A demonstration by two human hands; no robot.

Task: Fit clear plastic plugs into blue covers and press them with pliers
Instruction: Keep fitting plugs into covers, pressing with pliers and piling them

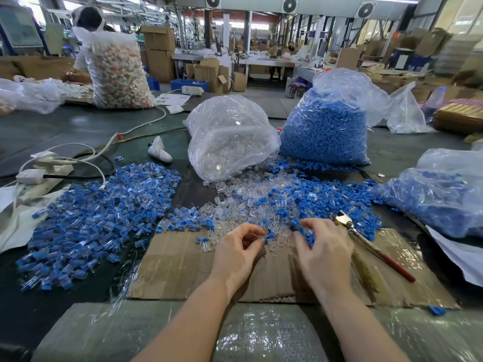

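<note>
Here both hands work at the near edge of a loose heap of clear plugs (251,205) and blue covers (326,194) spread over the dark table (78,126). The left hand (236,249) has its fingers curled, thumb and forefinger pinching a small clear piece just beside a blue cover (270,235). The right hand (322,253) lies palm down with fingers bent into the heap, blue pieces against its fingertips — whether it actually grips one I cannot tell. Both hands hover over a flat sheet of cardboard (177,267). The pliers (366,241), red-handled, lie on the cardboard just right of the right hand, untouched, their metal head pointing into the heap. To the left spreads a wide pile of blue-and-clear assembled pieces (99,215). Behind the heap stand two plastic bags — one of clear plugs (230,137), one of blue covers (326,131). Another bag of blue parts (439,194) sits at the right.
</note>
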